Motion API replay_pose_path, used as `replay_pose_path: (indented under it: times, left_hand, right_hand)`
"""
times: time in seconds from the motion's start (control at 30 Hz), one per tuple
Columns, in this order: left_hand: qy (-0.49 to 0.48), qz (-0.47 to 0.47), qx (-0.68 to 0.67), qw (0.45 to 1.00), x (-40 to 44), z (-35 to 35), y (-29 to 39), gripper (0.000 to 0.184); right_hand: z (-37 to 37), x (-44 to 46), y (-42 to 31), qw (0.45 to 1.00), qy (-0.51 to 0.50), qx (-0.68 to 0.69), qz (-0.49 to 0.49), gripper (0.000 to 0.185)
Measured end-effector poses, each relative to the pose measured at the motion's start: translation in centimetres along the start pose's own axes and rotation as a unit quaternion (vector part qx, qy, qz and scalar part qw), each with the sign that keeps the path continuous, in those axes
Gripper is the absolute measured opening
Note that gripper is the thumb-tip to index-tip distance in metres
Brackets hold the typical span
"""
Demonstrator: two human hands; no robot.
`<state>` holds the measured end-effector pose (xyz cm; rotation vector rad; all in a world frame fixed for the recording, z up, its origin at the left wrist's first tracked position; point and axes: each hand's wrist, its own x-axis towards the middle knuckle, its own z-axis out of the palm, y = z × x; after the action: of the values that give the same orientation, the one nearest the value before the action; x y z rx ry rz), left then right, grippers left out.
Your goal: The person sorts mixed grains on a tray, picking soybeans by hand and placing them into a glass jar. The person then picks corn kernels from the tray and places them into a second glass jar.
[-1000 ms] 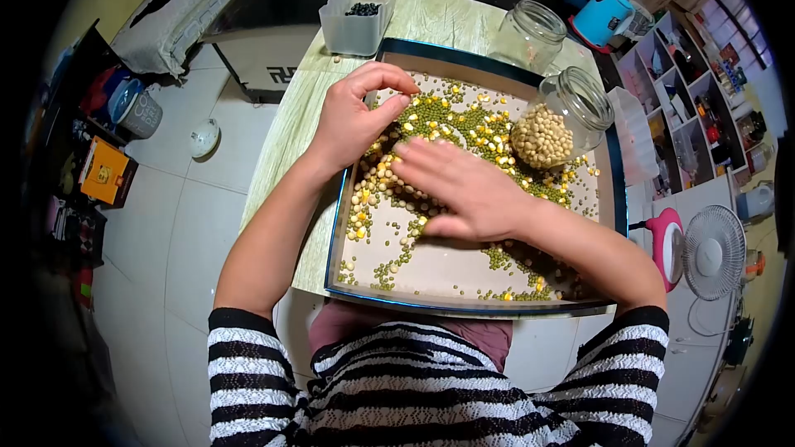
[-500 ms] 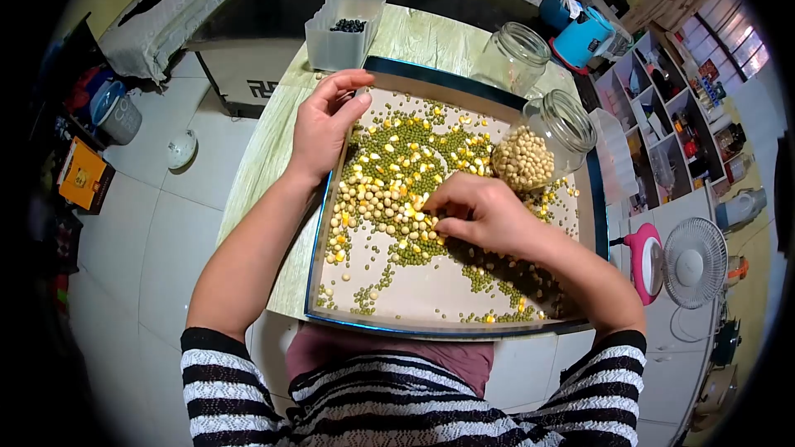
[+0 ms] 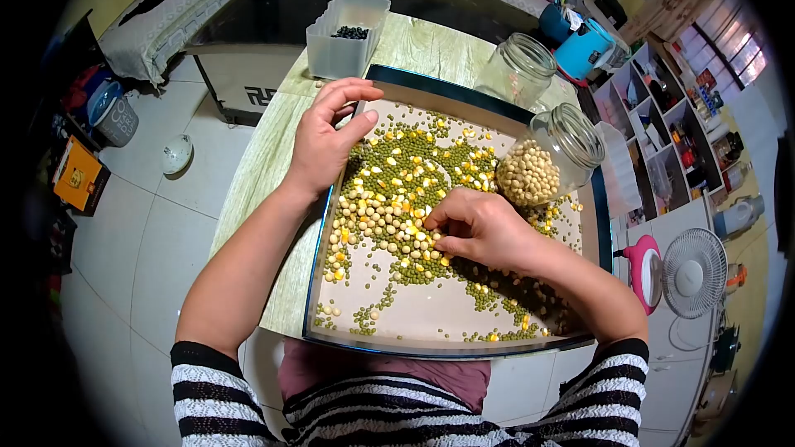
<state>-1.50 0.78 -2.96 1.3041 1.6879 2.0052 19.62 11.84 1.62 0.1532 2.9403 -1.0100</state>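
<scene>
A shallow box [image 3: 447, 305] with blue edges holds mixed mung beans [image 3: 397, 271], yellow-white corn kernels [image 3: 393, 161] and a patch of soybeans [image 3: 370, 213]. Across its upper left rim lies my left hand [image 3: 325, 142], thumb and index finger spread apart, nothing visible between them. My right hand [image 3: 484, 230] is down among the soybeans and kernels in the middle. Its thumb and index finger are bent together; whatever is at their tips is too small to name. Beside that hand, a glass jar [image 3: 571, 136] leans tilted inside the box, partly filled with soybeans [image 3: 528, 172].
An open glass jar [image 3: 517, 66] stands behind the box. A translucent container [image 3: 335, 54] with black beans [image 3: 351, 33] is at the table's back left. To the right are a whitish plastic container [image 3: 621, 170], a blue kettle [image 3: 582, 50] and a fan [image 3: 694, 273].
The whole view has shifted slightly, so the box and jars appear a little lower. My right hand stays over the same patch, its fingertips still low among the beans. My left hand keeps its place.
</scene>
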Motion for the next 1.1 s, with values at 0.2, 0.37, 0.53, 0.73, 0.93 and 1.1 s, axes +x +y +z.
replay_pose_path:
  times: [0.2,0.37,0.53,0.73,0.93,1.1]
  left_hand:
    - [-0.027,0.010,0.038,0.999,0.0,-0.2,0.2,0.022]
    - [-0.029,0.010,0.032,0.999,0.1,-0.3,0.0,0.022]
    - [-0.032,0.011,0.038,0.999,0.1,-0.3,0.0,0.021]
    - [-0.032,0.011,0.049,0.998,0.0,-0.3,0.2,0.021]
    - [-0.035,0.012,0.051,0.998,0.1,-0.3,0.2,0.021]
    - [-0.040,0.018,0.057,0.997,0.1,-0.4,0.1,0.021]
  right_hand:
    - [0.3,0.0,0.5,0.996,0.025,-0.043,-0.072,0.017]
    - [0.1,-0.1,0.3,0.996,0.024,-0.041,-0.074,0.013]
    - [-2.9,-1.1,-1.6,0.971,0.166,-0.098,-0.142,0.011]
    - [-9.3,-3.9,-2.1,0.887,0.411,-0.183,-0.102,0.014]
    - [-10.5,-4.3,1.0,0.899,0.382,-0.215,0.007,0.009]
    - [-10.5,-4.4,-0.1,0.884,0.419,-0.208,-0.008,0.012]
